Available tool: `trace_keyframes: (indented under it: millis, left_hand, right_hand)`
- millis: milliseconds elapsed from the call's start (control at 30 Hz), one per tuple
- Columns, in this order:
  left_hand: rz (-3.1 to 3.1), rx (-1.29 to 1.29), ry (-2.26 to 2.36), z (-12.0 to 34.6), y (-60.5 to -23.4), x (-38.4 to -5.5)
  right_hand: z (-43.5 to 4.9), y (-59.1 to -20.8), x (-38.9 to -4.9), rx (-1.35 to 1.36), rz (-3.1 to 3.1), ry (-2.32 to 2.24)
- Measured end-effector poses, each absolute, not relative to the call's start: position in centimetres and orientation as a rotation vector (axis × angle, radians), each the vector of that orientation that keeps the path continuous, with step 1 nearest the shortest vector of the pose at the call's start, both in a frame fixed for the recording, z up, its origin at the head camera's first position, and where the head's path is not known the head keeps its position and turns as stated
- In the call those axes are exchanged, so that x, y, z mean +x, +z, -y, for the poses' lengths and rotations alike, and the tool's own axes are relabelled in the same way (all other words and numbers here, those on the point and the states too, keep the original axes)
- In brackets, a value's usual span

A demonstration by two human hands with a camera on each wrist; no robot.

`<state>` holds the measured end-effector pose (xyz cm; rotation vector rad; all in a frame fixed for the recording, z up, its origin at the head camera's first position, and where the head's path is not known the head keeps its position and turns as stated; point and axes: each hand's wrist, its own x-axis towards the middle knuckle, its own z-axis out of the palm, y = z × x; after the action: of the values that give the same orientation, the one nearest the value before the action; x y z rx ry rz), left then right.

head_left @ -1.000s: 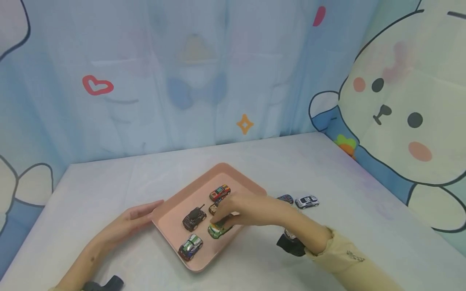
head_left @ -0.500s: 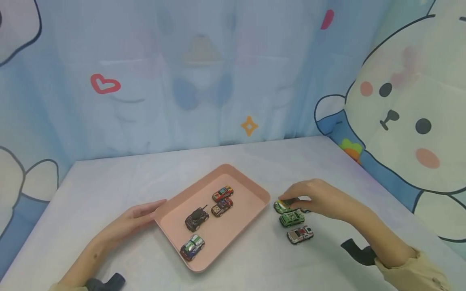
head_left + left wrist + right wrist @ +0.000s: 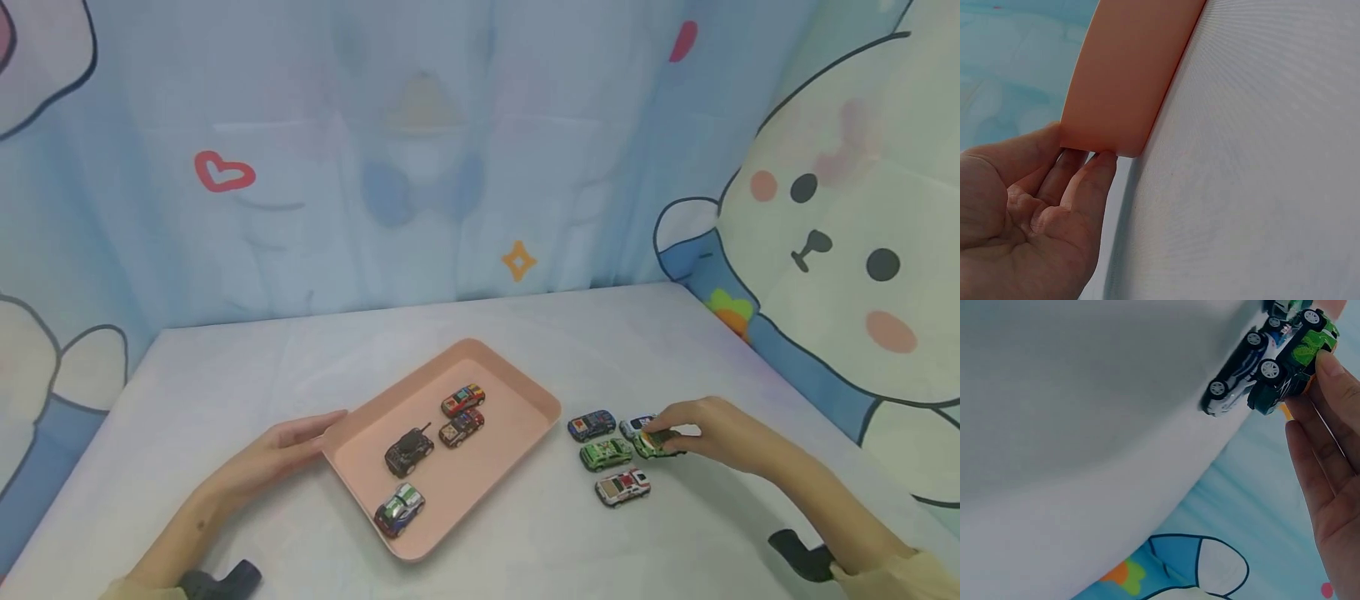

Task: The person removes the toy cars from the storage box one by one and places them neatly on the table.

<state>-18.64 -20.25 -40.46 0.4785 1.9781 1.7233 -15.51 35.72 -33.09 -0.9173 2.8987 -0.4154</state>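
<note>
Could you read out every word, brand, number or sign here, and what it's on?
Nothing can be read.
Toy cars in the pink tray: markings too small.
Loose cars on the table: markings too small.
Green car in the right hand: too blurred.
Curtain: pictures only, like the red heart.

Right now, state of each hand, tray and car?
left hand: touching the tray at its left corner
right hand: pinching the right green car
right green car: held; table contact unclear
tray: right way up
red car: upright in tray
patterned car: upright in tray
black tank: upright in tray
silver car: upright in tray
blue car: upright on table
left green car: upright on table
red-white car: upright on table
white car: upright, partly hidden
</note>
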Motion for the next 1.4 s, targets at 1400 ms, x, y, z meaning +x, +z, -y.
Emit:
trace_keyframes:
  millis: [1400]
  left_hand:
    - [-1.994,0.465,1.703,20.1,-40.3,-18.5]
  right_hand:
    - [-24.2,-30.5,-18.1,-1.155,-2.835,-0.612]
